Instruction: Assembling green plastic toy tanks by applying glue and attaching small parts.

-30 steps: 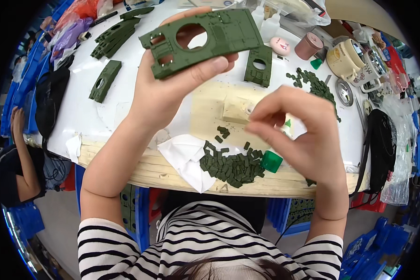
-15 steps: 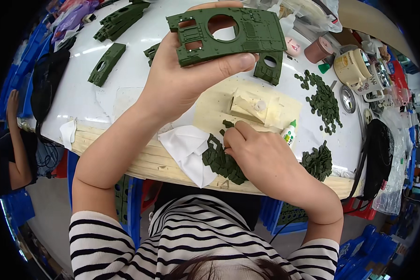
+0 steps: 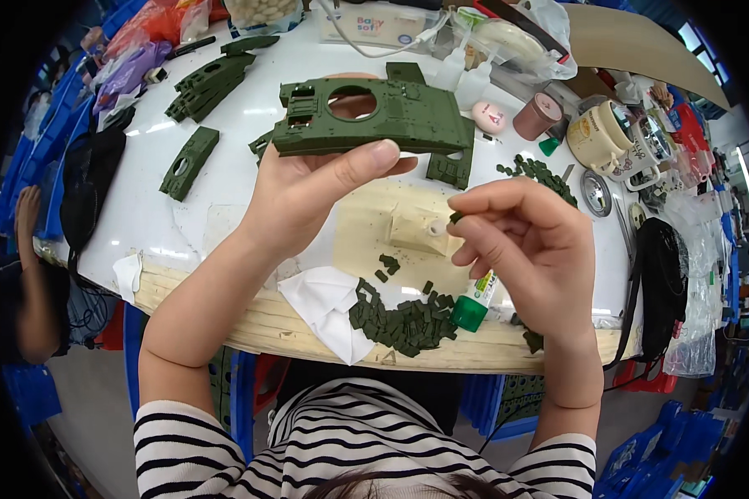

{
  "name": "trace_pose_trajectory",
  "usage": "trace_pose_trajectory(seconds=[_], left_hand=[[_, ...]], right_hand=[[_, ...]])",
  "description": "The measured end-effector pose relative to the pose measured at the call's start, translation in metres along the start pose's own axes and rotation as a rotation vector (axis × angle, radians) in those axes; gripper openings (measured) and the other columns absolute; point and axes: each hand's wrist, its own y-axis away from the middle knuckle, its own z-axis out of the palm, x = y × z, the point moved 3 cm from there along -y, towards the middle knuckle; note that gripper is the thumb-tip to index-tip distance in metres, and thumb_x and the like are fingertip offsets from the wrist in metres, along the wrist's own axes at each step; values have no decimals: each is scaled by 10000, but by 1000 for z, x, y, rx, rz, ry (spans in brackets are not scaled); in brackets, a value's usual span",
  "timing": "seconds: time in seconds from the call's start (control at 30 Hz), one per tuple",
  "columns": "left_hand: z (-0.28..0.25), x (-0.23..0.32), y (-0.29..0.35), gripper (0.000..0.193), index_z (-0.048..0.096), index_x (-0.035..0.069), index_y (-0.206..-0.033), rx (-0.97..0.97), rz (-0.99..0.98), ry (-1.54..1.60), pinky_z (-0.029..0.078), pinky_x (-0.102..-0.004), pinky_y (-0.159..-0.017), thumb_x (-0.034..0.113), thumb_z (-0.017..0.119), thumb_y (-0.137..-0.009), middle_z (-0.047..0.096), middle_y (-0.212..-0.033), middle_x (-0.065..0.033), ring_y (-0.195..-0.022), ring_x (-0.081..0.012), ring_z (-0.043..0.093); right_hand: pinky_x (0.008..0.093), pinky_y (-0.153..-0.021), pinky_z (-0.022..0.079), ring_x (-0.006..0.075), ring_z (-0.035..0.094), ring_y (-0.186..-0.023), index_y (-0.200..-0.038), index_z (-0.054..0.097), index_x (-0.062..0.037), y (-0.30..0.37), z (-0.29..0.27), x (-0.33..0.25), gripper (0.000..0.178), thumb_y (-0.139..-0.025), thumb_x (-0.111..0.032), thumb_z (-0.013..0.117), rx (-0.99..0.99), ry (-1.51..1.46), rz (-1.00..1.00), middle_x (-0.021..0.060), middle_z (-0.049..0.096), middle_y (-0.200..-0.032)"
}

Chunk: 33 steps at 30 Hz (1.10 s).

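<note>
My left hand (image 3: 308, 195) holds up a dark green plastic model tank hull (image 3: 420, 125), thumb along its near edge and fingers hidden beneath. A round hole goes through its top. To the right and a little nearer, my right hand (image 3: 533, 258) pinches a tiny dark green plastic piece (image 3: 455, 218) between thumb and forefinger. Below the hands lies a pile of small green pieces (image 3: 404, 324). Beside it is a white glue bottle with a green cap (image 3: 470, 313), partly behind my right hand. A cream, tape-wrapped block (image 3: 412, 231) sits between the hands.
Other green hull parts lie at the left (image 3: 189, 163) and far left (image 3: 210, 87). A white cloth (image 3: 329, 312) rests at the near edge. More green pieces (image 3: 534, 175), a brownish-pink cylinder (image 3: 538, 116) and a cream mug (image 3: 592, 137) stand to the right. At far left is another person's arm (image 3: 30, 274).
My right hand has risen from the pile of small pieces, a tiny green piece in its fingertips. The hull in my left hand has come lower and slightly left, tilting flatter.
</note>
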Motion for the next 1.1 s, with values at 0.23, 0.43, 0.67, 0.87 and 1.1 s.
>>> trace_pose_trajectory(seconds=[0.23,0.43,0.67,0.87,1.1], left_hand=[[1,1,-4,494,436,9,-1324,9,-85,180,509,-439,-976,74,645,-881,561,-1242,-121,-1136,-230,565],[1,-1,-6,549,347,38,-1395,-10,-166,264,490,-454,-1004,124,601,-916,513,-1299,-130,-1188,-256,541],[7,-1,-6,596,174,39,-1481,-129,-161,307,502,-473,-991,252,452,-998,424,-1386,-162,-1260,-273,492],[12,0,-1,644,121,40,-1496,-213,-255,324,559,-421,-920,229,467,-987,408,-1401,-203,-1252,-302,501],[29,1,10,796,172,39,-1487,-276,-381,288,599,-377,-847,134,658,-864,484,-1299,-162,-1161,-272,570]], right_hand=[[221,-648,536,137,688,-774,-1088,640,42,-12,-21,3,229,-890,-72,653,3,-311,158,105,697,-902],[228,-652,541,153,697,-775,-1064,639,33,-14,-27,11,232,-882,-107,675,-1,-361,216,123,703,-921],[201,-576,516,128,678,-707,-974,621,-5,-15,-34,9,122,-892,-92,645,59,-341,169,106,692,-864],[235,-734,483,102,591,-820,-934,643,31,-12,-37,4,129,-869,-77,667,85,-320,11,63,631,-925],[288,-880,432,120,549,-957,-869,658,17,-9,-27,6,120,-837,-94,691,48,-238,-5,73,561,-1093]])
